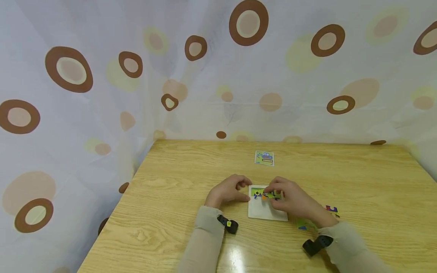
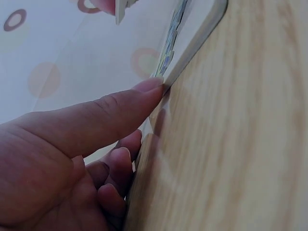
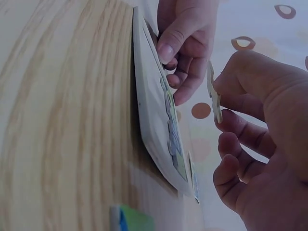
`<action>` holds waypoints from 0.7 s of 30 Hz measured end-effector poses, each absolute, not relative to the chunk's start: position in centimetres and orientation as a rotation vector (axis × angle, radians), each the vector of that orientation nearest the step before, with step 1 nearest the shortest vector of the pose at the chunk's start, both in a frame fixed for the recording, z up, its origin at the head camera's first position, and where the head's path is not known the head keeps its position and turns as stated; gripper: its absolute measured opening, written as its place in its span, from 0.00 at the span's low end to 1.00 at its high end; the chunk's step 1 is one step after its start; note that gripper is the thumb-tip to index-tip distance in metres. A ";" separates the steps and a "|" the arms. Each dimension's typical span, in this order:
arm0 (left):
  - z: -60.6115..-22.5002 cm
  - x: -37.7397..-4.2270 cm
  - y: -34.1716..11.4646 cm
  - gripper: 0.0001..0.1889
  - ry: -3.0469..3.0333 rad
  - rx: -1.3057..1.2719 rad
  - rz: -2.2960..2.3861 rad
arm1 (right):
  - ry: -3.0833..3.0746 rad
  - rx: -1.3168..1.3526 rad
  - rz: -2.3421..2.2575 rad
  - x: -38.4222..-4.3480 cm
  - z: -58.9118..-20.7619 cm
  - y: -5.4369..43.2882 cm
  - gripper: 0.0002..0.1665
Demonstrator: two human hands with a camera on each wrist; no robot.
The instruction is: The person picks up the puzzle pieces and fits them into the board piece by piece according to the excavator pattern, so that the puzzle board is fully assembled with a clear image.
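Observation:
A white puzzle board (image 1: pixel 267 210) lies on the table, its far part covered by colourful jigsaw pieces (image 1: pixel 257 192). My left hand (image 1: pixel 229 190) is at its left side; in the left wrist view the straight thumb (image 2: pixel 130 106) touches the board's edge while the other fingers bend loosely below. Over the board, my right hand (image 1: pixel 291 197) pinches a thin puzzle piece (image 3: pixel 214 94) between thumb and fingers. The right wrist view shows that piece edge-on, raised off the board, its picture side hidden.
Beyond the board lies a small picture card (image 1: pixel 264 158). Loose puzzle pieces sit right of the board: a green and blue piece (image 1: pixel 302 226) by the right wrist, and a red and purple one (image 1: pixel 332 209) farther right. A patterned cloth (image 1: pixel 218 76) hangs behind the table.

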State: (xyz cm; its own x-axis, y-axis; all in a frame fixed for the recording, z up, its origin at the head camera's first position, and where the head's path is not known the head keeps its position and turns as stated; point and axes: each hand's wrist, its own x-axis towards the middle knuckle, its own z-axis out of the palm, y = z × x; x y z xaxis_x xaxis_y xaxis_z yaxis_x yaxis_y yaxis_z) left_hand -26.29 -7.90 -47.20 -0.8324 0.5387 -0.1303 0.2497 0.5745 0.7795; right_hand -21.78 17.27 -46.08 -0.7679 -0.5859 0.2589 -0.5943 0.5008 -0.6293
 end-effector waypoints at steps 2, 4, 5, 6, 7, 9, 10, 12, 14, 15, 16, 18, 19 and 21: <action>-47.1 -26.3 -7.9 0.22 2.457 0.644 1.133 | -2.718 1.072 1.152 -21.9 -46.1 17.0 0.15; -47.0 -26.4 -7.9 0.22 2.458 0.647 1.131 | -2.737 1.063 1.154 -22.0 -46.2 16.8 0.15; -47.1 -26.4 -7.9 0.22 2.460 0.650 1.131 | -2.746 1.061 1.154 -22.0 -46.2 16.6 0.14; -47.1 -26.5 -7.9 0.22 2.462 0.654 1.130 | -2.759 1.055 1.147 -22.0 -46.2 16.5 0.14; -47.1 -26.5 -7.9 0.22 2.462 0.656 1.131 | -2.773 1.050 1.143 -22.1 -46.2 16.4 0.14; -47.1 -26.6 -7.9 0.22 2.463 0.660 1.131 | -2.793 1.054 1.149 -22.1 -46.2 16.0 0.14; -47.2 -26.6 -7.9 0.22 2.464 0.663 1.132 | -2.800 1.056 1.156 -22.2 -46.2 15.9 0.14; -47.2 -26.6 -7.9 0.22 2.462 0.663 1.132 | -2.818 1.055 1.158 -22.2 -46.3 15.6 0.14; -47.2 -26.5 -8.0 0.22 2.461 0.663 1.129 | -2.824 1.062 1.168 -22.3 -46.5 15.3 0.14; -47.2 -26.4 -8.0 0.22 2.461 0.662 1.128 | -2.828 1.061 1.164 -22.3 -46.6 15.1 0.14; -47.2 -26.4 -8.0 0.22 2.460 0.662 1.126 | -2.830 1.062 1.151 -22.4 -46.7 15.0 0.14; -47.1 -26.3 -8.0 0.22 2.458 0.661 1.123 | -2.833 1.069 1.123 -22.5 -46.9 14.7 0.13; -47.2 -26.3 -8.0 0.22 2.456 0.659 1.124 | -2.836 1.074 1.103 -22.6 -47.0 14.6 0.13; -47.2 -26.4 -8.0 0.22 2.459 0.652 1.126 | -2.843 1.079 1.052 -22.6 -47.1 14.4 0.13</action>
